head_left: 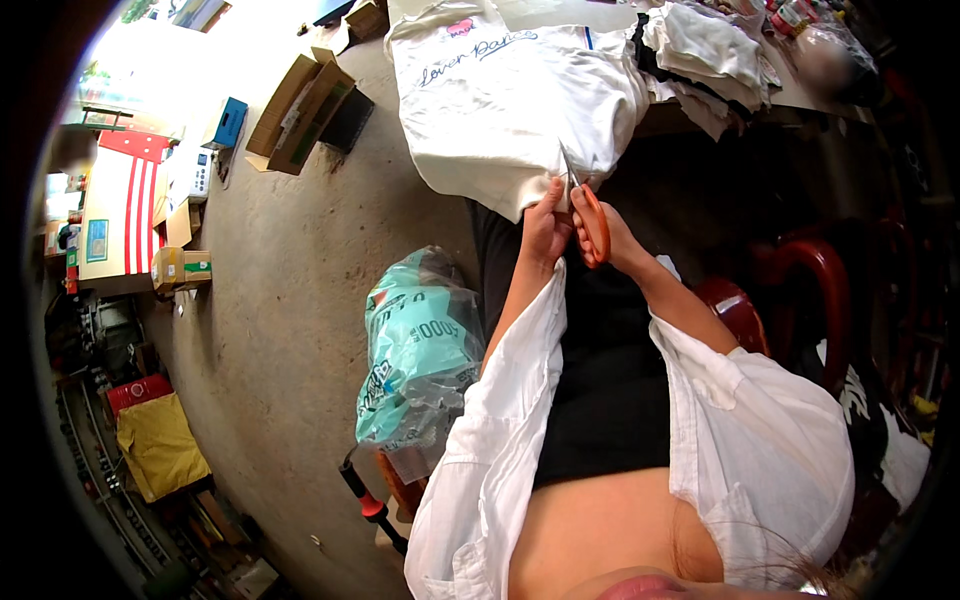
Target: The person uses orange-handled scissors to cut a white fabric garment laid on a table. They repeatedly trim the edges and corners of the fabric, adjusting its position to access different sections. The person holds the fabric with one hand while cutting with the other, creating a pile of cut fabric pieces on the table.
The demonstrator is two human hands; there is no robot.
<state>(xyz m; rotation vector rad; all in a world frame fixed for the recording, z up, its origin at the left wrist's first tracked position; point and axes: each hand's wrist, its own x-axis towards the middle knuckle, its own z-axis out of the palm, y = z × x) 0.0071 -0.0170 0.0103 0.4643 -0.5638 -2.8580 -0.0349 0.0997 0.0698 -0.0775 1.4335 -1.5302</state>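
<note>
A white T-shirt with blue script and a small pink heart hangs over the table's near edge toward me. My left hand pinches the shirt's lower edge between thumb and fingers. Right beside it, my right hand is closed round the orange handles of a pair of scissors. Their metal blades point away from me and lie against the shirt's fabric, close to my left thumb. Whether the blades are cutting through the cloth cannot be made out.
A pile of white and dark cloth lies on the table at the far right. Beside my left leg stands a teal plastic bag. Open cardboard boxes sit on the concrete floor at the far left. A dark red wooden chair is at my right.
</note>
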